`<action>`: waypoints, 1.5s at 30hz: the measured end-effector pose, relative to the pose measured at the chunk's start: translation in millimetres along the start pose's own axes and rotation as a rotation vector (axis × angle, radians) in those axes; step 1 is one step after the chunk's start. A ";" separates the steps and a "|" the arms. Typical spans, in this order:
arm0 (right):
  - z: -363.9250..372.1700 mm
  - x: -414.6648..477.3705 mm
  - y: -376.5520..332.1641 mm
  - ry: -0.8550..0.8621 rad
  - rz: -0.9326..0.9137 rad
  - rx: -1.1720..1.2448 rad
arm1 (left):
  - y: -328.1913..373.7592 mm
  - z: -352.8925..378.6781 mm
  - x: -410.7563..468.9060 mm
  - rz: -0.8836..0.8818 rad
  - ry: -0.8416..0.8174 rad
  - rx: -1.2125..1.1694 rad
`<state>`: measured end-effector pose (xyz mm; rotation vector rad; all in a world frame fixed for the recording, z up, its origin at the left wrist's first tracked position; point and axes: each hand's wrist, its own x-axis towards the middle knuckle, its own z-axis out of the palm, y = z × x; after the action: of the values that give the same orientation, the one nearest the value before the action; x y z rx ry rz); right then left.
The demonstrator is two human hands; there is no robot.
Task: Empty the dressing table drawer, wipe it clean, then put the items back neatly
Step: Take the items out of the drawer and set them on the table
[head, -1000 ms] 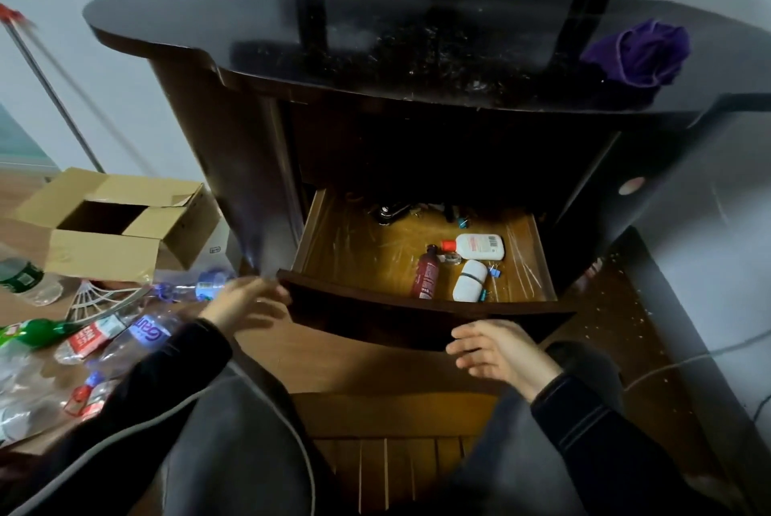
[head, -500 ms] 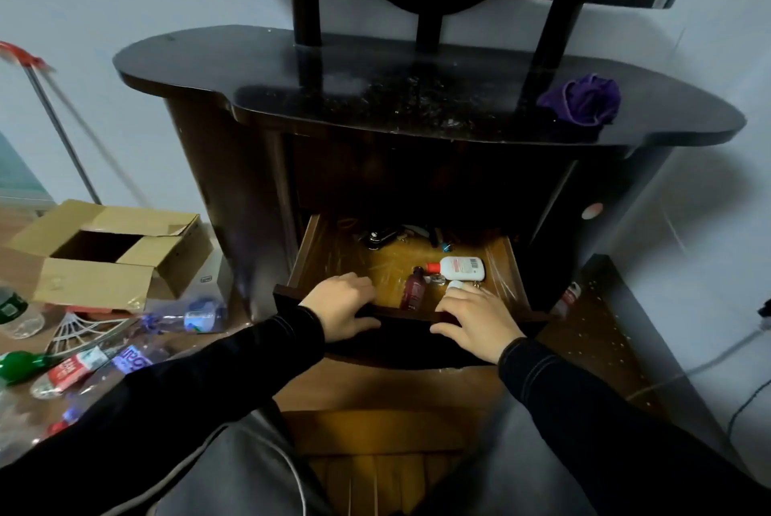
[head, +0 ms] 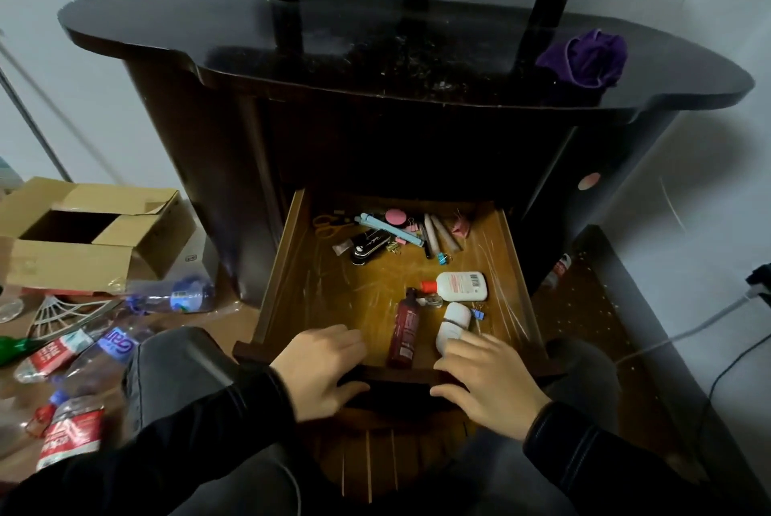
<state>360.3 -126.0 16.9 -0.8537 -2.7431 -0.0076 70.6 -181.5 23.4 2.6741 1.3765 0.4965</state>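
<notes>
Open cardboard box beside scattered plastic bottles.

The drawer sits at frame centre below the tabletop; a cloth lies on the tabletop at upper right, a box at left.

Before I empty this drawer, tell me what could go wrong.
1. The left hand and right hand grip the front of the drawer, which stands far out; pulling more might drop it.
2. The dark red bottle and white container lie on their sides and may roll.
3. The scissors sit in clutter at the back; a blind grab could nick a finger.
</notes>
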 end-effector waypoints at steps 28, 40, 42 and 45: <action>37.5 62.4 55.3 -0.357 0.771 0.310 | -16.0 90.6 132.6 -0.828 -0.540 -0.391; 43.0 61.4 64.8 -0.268 0.904 0.430 | -40.4 97.1 145.4 -0.935 -0.413 -0.647; 36.0 59.7 67.7 -0.240 0.885 0.448 | -49.3 83.1 141.7 -0.939 -0.289 -0.792; 20.5 64.8 78.3 -0.320 0.851 0.483 | -62.4 61.3 128.7 -0.922 -0.071 -1.094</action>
<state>347.6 -23.6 7.9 -1.8709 -2.2198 0.9671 111.8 -37.1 -17.4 1.0673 1.4799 0.7093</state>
